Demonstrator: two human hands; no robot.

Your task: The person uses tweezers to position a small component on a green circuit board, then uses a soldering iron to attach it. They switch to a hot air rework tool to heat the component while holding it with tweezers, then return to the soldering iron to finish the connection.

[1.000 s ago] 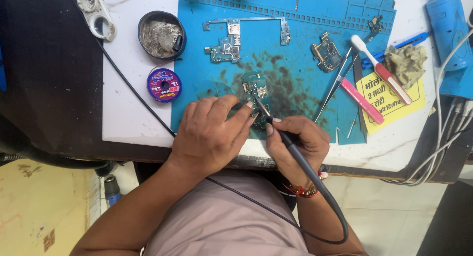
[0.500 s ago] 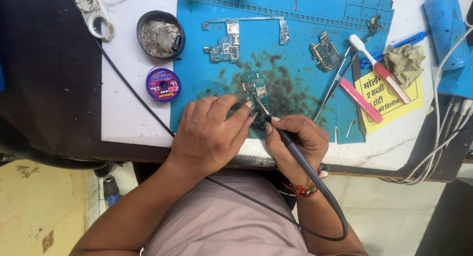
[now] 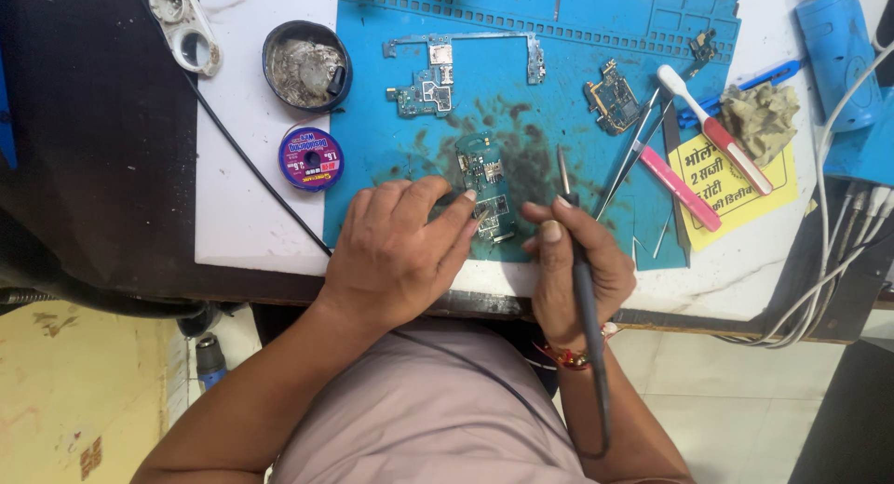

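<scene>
- My left hand [image 3: 396, 251] lies flat on the blue mat [image 3: 577, 47], fingers close together, with the fingertips [image 3: 468, 197] pressing on the lower end of a small green circuit board [image 3: 484, 172] to pin it down; nothing is gripped.
- My right hand [image 3: 568, 261] is wrapped round a soldering iron [image 3: 577, 261], held like a pen, thumb and forefinger pinched near the front of its dark handle.
- The iron's metal tip [image 3: 562, 163] points away from me and stands just right of the board, apart from it.
- The board sits on a dark stained patch in the middle of the mat, near its front edge, lengthwise away from me.
- Farther back on the mat lie a bigger board with a thin frame [image 3: 438, 74] and another small board [image 3: 610, 100].
- To the right are tweezers [image 3: 629, 158], a pink tool [image 3: 680, 186] and a toothbrush [image 3: 712, 126] resting across a yellow paper [image 3: 773, 191].
- To the left, on the white table [image 3: 242, 205], stand a purple spool [image 3: 310, 158] and a round black tin [image 3: 305, 67].
</scene>
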